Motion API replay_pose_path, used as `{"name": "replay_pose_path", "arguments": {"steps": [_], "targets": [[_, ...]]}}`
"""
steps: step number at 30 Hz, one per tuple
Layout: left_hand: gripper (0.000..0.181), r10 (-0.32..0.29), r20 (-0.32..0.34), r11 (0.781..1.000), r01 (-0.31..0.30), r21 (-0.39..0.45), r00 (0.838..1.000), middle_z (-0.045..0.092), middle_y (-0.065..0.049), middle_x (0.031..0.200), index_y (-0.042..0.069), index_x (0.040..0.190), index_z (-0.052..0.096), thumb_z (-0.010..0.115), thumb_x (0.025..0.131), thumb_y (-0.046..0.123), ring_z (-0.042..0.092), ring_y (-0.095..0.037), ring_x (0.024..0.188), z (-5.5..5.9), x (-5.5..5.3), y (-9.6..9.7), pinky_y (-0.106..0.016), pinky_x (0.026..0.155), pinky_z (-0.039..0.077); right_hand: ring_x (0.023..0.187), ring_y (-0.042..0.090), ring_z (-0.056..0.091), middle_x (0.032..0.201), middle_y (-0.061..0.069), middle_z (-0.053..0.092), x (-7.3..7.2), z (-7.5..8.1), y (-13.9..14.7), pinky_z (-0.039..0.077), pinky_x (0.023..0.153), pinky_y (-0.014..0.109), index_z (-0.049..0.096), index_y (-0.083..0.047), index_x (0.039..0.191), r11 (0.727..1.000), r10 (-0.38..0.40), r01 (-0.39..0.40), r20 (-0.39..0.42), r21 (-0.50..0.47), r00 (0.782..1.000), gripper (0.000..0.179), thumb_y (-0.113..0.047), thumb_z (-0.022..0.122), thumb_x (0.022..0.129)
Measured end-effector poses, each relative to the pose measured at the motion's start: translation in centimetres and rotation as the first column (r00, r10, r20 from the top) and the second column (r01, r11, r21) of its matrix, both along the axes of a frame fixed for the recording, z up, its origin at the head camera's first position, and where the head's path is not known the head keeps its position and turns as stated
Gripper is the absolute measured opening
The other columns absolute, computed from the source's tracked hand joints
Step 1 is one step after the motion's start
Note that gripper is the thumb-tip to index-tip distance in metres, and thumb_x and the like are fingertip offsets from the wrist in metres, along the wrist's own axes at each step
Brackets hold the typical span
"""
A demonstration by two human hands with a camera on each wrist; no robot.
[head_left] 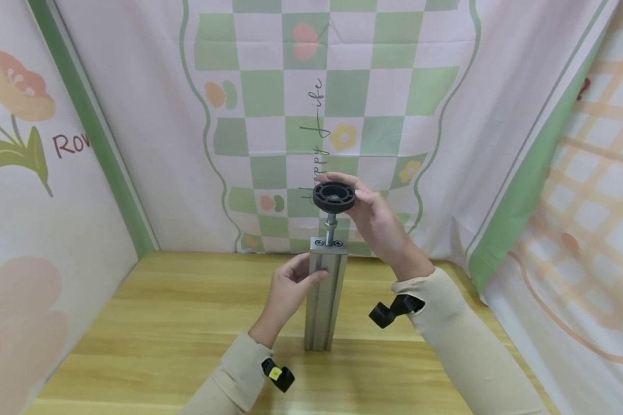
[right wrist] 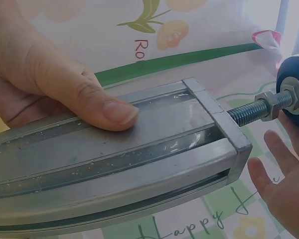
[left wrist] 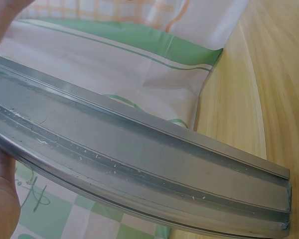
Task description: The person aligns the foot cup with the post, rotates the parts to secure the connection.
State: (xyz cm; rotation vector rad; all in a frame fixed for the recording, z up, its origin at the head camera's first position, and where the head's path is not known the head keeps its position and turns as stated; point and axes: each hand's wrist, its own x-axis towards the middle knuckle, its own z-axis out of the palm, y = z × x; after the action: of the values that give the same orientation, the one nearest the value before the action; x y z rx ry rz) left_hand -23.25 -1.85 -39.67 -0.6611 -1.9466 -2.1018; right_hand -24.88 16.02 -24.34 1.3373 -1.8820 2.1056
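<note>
A silver aluminium profile stands upright, its lower end at the wooden table. My left hand grips it near the top, thumb on the near face; the right wrist view shows that thumb flat on the grooved metal. From the end plate rises a threaded rod with a nut, carrying a black round levelling foot. My right hand holds the foot's rim from behind and the right, its fingers partly hidden by the disc. Pale specks lie in the profile's grooves in the left wrist view.
The wooden table reaches back to a hanging cloth with green and white checks. Printed cloths also hang at the left and right. A small black wrist camera sits at my right cuff.
</note>
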Motion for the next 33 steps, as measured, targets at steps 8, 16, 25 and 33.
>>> {"name": "replay_pose_path", "arguments": {"steps": [8, 16, 25, 33], "targets": [[0.037, 0.001, -0.011, 1.000, -0.001, -0.006, 1.000, 0.072, -0.006, 0.107, 0.009, 0.122, 0.070, 0.080, 0.089, 0.022, 0.068, -0.021, 0.098, -0.1, 0.0, 0.0, -0.032, 0.083, 0.058, 0.129, 0.032, 0.049, 0.144, 0.019, 0.050, 0.2, -0.3, 0.3, 0.030, 0.110, 0.047, 0.050, -0.006, 0.137, 0.997, -0.080, 0.080, 0.001, -0.004, 0.997, 0.042, -0.020, 0.027, 0.105], [0.036, -0.004, -0.014, 1.000, 0.004, 0.002, 1.000, 0.072, -0.007, 0.106, 0.008, 0.122, 0.070, 0.079, 0.089, 0.020, 0.068, -0.021, 0.097, -0.1, -0.1, 0.0, -0.032, 0.082, 0.058, 0.118, 0.029, 0.056, 0.133, 0.012, 0.058, 0.8, -0.8, 0.3, 0.041, 0.104, 0.036, 0.055, -0.008, 0.124, 0.954, -0.299, 0.298, -0.072, -0.022, 0.951, 0.028, -0.017, 0.045, 0.099], [0.035, 0.000, -0.034, 1.000, 0.000, 0.001, 0.999, 0.072, -0.007, 0.105, 0.008, 0.121, 0.070, 0.079, 0.089, 0.019, 0.068, -0.020, 0.096, -0.2, -0.2, -0.1, -0.031, 0.081, 0.058, 0.112, 0.030, 0.051, 0.121, 0.008, 0.051, 1.1, -0.9, -0.7, 0.042, 0.100, 0.036, 0.051, -0.005, 0.103, 0.903, -0.430, 0.424, -0.140, -0.074, 0.892, 0.023, -0.010, 0.068, 0.089], [0.035, 0.002, -0.027, 1.000, -0.002, -0.002, 1.000, 0.072, -0.007, 0.106, 0.009, 0.121, 0.070, 0.079, 0.088, 0.018, 0.068, -0.020, 0.097, -0.3, -0.2, -0.2, -0.032, 0.082, 0.058, 0.122, 0.028, 0.045, 0.128, 0.019, 0.046, 0.9, -0.9, -1.0, 0.031, 0.110, 0.046, 0.050, 0.008, 0.111, 0.859, -0.510, 0.499, -0.289, -0.115, 0.810, 0.039, -0.023, 0.064, 0.092]]}}
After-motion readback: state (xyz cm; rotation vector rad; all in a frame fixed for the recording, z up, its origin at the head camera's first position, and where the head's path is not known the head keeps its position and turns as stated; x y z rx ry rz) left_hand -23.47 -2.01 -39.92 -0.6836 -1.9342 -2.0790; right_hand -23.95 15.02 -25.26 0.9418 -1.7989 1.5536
